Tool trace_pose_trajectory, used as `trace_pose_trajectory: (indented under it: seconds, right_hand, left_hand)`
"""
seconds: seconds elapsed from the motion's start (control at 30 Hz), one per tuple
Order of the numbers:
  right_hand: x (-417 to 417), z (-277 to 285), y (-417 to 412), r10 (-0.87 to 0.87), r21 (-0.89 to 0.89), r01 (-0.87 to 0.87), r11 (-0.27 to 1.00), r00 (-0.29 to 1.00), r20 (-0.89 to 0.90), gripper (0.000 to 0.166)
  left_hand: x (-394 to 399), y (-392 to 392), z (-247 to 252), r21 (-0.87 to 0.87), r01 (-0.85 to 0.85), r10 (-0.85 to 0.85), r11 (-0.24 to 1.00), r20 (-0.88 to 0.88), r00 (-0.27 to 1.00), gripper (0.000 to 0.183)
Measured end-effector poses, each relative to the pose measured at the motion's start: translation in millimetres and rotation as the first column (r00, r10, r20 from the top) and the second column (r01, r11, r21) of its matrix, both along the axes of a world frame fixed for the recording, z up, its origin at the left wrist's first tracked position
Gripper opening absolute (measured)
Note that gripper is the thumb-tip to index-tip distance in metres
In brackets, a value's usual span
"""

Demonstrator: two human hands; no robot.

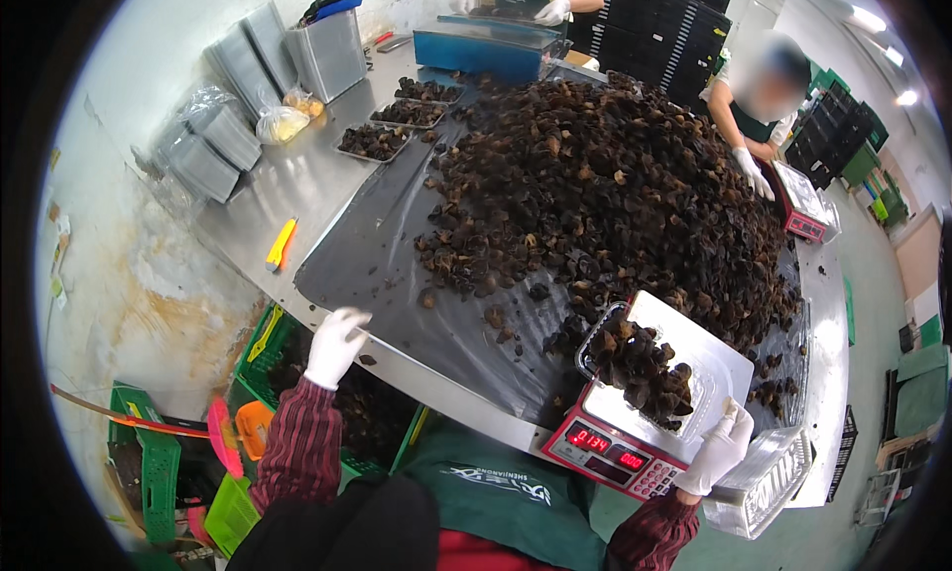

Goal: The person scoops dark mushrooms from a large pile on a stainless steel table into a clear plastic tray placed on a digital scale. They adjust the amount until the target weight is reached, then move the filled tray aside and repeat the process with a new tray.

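Observation:
A large heap of dark wood ear mushrooms point(595, 177) lies on black plastic sheeting over a steel table. My gloved left hand point(336, 348) is slightly blurred over the table's near edge, fingers apart, with nothing seen in it. Near the right front, a red digital scale point(606, 459) bears a clear plastic tray point(587, 355) partly filled with mushrooms. My gloved right hand point(720, 444) is at the tray's right end, above the scale's corner; whether its fingers grip the tray cannot be told. Beside that hand stands a stack of clear trays point(766, 482).
Filled trays point(372, 143) stand at the back left, and a yellow utility knife point(281, 244) lies nearer. Green crates point(152, 489) are below the left edge. Two co-workers stand across the table, one gloved hand point(753, 173) near a second scale point(803, 199).

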State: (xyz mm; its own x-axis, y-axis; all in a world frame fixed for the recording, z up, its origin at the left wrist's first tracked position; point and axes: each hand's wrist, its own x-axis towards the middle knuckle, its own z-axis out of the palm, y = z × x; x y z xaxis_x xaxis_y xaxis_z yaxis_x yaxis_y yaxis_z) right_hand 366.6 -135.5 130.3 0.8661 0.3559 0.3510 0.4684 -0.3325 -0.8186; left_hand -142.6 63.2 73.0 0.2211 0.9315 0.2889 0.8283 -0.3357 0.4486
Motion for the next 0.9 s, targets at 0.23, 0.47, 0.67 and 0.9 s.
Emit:
trace_pose_trajectory:
  seconds: [0.23, 0.47, 0.67, 0.9]
  right_hand:
    - [2, 6, -17, -0.026, -0.007, 0.025, 1.0, 0.998, -0.066, 0.016]
    - [3, 2, -34, -0.074, -0.06, 0.074, 0.995, 0.997, 0.015, 0.016]
    - [13, -8, -28, -0.062, -0.085, 0.052, 0.995, 0.992, -0.109, 0.017]
    - [15, -4, -29, -0.039, -0.062, 0.036, 0.997, 0.998, -0.052, 0.017]
  left_hand:
    - [130, 132, -11, 0.149, 0.333, -0.337, 0.931, 0.0, 0.941, 0.039]
    - [167, 198, -38, -0.219, 0.242, -0.294, 0.945, -0.251, 0.922, 0.019]
    - [161, 174, -36, 0.144, 0.378, -0.381, 0.915, -0.005, 0.925, 0.011]
    - [90, 110, 2, -0.453, 0.41, 0.142, 0.792, 0.789, 0.598, 0.011]
